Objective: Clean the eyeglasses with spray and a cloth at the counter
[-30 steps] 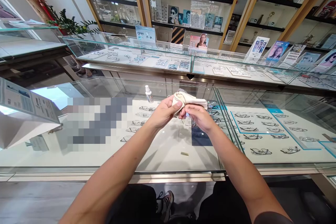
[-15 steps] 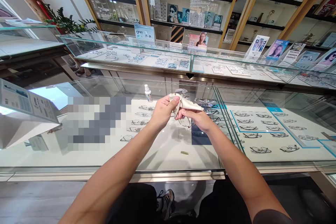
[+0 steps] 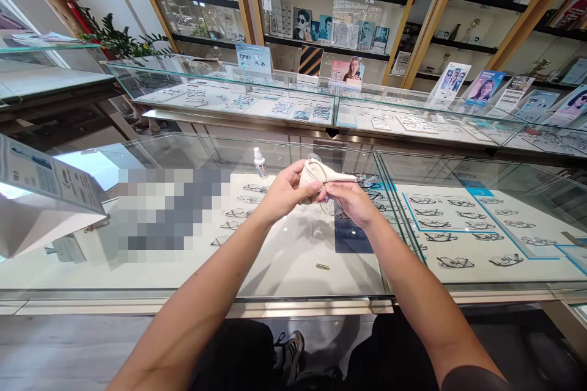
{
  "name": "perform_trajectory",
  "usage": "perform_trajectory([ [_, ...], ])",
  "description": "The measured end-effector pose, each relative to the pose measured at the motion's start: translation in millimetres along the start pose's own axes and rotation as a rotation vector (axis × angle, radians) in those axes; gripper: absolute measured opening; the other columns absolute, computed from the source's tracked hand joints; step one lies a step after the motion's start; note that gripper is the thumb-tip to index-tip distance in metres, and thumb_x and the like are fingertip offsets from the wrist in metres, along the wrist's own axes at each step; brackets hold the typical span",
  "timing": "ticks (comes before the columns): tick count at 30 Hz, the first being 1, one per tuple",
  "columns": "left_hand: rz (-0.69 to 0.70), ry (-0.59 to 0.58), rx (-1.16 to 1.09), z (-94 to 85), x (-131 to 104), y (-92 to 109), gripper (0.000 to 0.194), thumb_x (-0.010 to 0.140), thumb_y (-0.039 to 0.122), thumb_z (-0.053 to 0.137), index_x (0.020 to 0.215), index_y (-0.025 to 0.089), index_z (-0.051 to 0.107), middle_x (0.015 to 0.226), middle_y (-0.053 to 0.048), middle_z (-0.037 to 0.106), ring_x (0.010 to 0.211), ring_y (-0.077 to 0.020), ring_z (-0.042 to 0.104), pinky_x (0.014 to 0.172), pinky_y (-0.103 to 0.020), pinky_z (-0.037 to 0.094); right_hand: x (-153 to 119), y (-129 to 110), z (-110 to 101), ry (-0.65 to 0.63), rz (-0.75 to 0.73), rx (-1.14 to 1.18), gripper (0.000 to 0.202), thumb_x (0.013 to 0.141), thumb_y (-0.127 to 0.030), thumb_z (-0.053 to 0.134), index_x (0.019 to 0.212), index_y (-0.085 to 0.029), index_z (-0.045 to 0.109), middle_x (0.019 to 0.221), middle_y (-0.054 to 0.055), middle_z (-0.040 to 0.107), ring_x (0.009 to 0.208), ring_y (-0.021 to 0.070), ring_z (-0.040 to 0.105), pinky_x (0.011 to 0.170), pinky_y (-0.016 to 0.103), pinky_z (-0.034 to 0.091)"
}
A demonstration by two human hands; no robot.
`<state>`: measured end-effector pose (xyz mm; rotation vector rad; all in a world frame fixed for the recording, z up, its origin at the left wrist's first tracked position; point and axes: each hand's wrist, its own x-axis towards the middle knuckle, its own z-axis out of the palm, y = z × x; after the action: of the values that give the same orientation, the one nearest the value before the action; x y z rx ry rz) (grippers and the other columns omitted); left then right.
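Note:
A pale cream cloth (image 3: 337,176) is bunched between my two hands above the glass counter. With its fingers closed, my left hand (image 3: 290,190) holds the cloth behind one lens of a pair of thin-rimmed glasses (image 3: 316,166). My right hand (image 3: 351,198) pinches the glasses near their middle, with the cloth lying along its fingers. The other lens hangs below the fingertips and shows only faintly. A white spray bottle (image 3: 260,164) stands upright on the counter, left of my hands.
Rows of glasses (image 3: 455,263) lie inside the counter (image 3: 316,307). A small gold-coloured piece (image 3: 323,267) is nearer me. A folded leaflet (image 3: 50,177) stands at left. Behind is another display case (image 3: 247,119) with upright cards.
The cloth and glasses have turned, so one round rim now faces up over the cloth. My left hand has shifted slightly and its thumb is lower.

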<state>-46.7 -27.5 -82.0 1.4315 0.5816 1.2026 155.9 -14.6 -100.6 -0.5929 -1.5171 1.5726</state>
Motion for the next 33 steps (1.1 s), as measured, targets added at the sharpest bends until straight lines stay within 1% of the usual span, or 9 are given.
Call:
perform_trajectory([
  [2, 0.025, 0.013, 0.015, 3.4, -0.3, -1.0, 0.039, 0.086, 0.04, 0.091, 0.104, 0.018, 0.064, 0.069, -0.002, 0.073, 0.055, -0.0129, 0.061, 0.049, -0.021, 0.041, 0.3, 2.3, 1.1, -0.011, -0.002, 0.005, 0.028, 0.088, -0.046, 0.078, 0.081, -0.02, 0.084, 0.086, 0.005, 0.078, 0.086, 0.0196, 0.064, 0.091, 0.035, 0.048],
  [4, 0.035, 0.031, 0.032, 6.8, -0.6, -1.2, 0.038, 0.086, 0.042, 0.091, 0.099, 0.018, 0.064, 0.065, -0.002, 0.072, 0.053, -0.015, 0.064, 0.048, -0.022, 0.045, 0.6, 5.0, 2.7, -0.031, -0.008, -0.009, 0.028, 0.088, -0.046, 0.079, 0.082, -0.02, 0.084, 0.085, 0.005, 0.078, 0.085, 0.0194, 0.064, 0.09, 0.035, 0.048],
  [7, 0.033, 0.097, 0.04, 9.7, -0.7, -1.4, 0.039, 0.087, 0.049, 0.088, 0.089, 0.018, 0.064, 0.058, -0.001, 0.07, 0.048, -0.0172, 0.065, 0.049, -0.026, 0.05, 0.8, 7.3, 5.6, -0.065, -0.013, -0.043, 0.03, 0.088, -0.049, 0.08, 0.082, -0.02, 0.083, 0.085, 0.005, 0.078, 0.085, 0.0198, 0.063, 0.089, 0.035, 0.047],
  [10, 0.049, 0.158, 0.053, 7.9, 0.5, -3.8, 0.043, 0.091, 0.057, 0.082, 0.081, 0.018, 0.066, 0.056, -0.002, 0.068, 0.046, -0.0166, 0.063, 0.048, -0.026, 0.049, 1.0, 6.3, 6.7, -0.056, -0.014, -0.057, 0.031, 0.087, -0.05, 0.08, 0.08, -0.019, 0.083, 0.083, 0.005, 0.077, 0.084, 0.0196, 0.063, 0.087, 0.035, 0.047],
  [12, 0.053, 0.159, 0.063, 4.4, 1.9, -6.0, 0.046, 0.094, 0.061, 0.078, 0.082, 0.017, 0.07, 0.06, -0.004, 0.07, 0.051, -0.0173, 0.065, 0.051, -0.027, 0.052, 1.3, 4.2, 5.6, -0.03, -0.011, -0.051, 0.03, 0.086, -0.049, 0.08, 0.079, -0.019, 0.083, 0.081, 0.005, 0.078, 0.082, 0.0196, 0.063, 0.086, 0.035, 0.047],
  [15, 0.034, 0.111, 0.025, -0.8, 3.4, -7.5, 0.045, 0.096, 0.06, 0.076, 0.094, 0.015, 0.074, 0.07, -0.006, 0.074, 0.058, -0.0184, 0.068, 0.057, -0.029, 0.056, 2.0, 0.6, 2.4, 0.014, -0.014, -0.02, 0.028, 0.083, -0.047, 0.081, 0.079, -0.019, 0.084, 0.08, 0.005, 0.079, 0.081, 0.0206, 0.067, 0.086, 0.036, 0.05],
  [20, -0.028, 0.063, -0.034, -0.7, 2.5, -5.1, 0.048, 0.085, 0.048, 0.091, 0.114, 0.015, 0.07, 0.081, -0.005, 0.077, 0.068, -0.0184, 0.072, 0.061, -0.026, 0.056, 2.3, -1.5, -0.7, 0.085, -0.033, -0.004, 0.026, 0.082, -0.046, 0.082, 0.081, -0.02, 0.084, 0.081, 0.005, 0.08, 0.082, 0.0209, 0.07, 0.088, 0.037, 0.053],
  [26, -0.048, 0.072, -0.069, 4.9, 2.9, -8.7, 0.048, 0.075, 0.038, 0.099, 0.104, 0.017, 0.066, 0.072, -0.002, 0.073, 0.057, -0.0136, 0.064, 0.056, -0.023, 0.05, 2.8, 5.3, 2.7, 0.062, -0.011, 0.043, 0.028, 0.082, -0.048, 0.084, 0.081, -0.02, 0.084, 0.08, 0.005, 0.079, 0.085, 0.0211, 0.069, 0.089, 0.036, 0.052],
  [33, -0.057, 0.135, -0.125, 9.6, 3.5, -16.8, 0.04, 0.081, 0.038, 0.095, 0.101, 0.018, 0.068, 0.067, 0.001, 0.067, 0.055, -0.0111, 0.057, 0.059, -0.024, 0.049, 4.6, 13.8, 4.4, 0.032, -0.024, 0.065, 0.029, 0.084, -0.048, 0.085, 0.081, -0.02, 0.081, 0.081, 0.004, 0.079, 0.08, 0.0189, 0.067, 0.086, 0.035, 0.05],
])
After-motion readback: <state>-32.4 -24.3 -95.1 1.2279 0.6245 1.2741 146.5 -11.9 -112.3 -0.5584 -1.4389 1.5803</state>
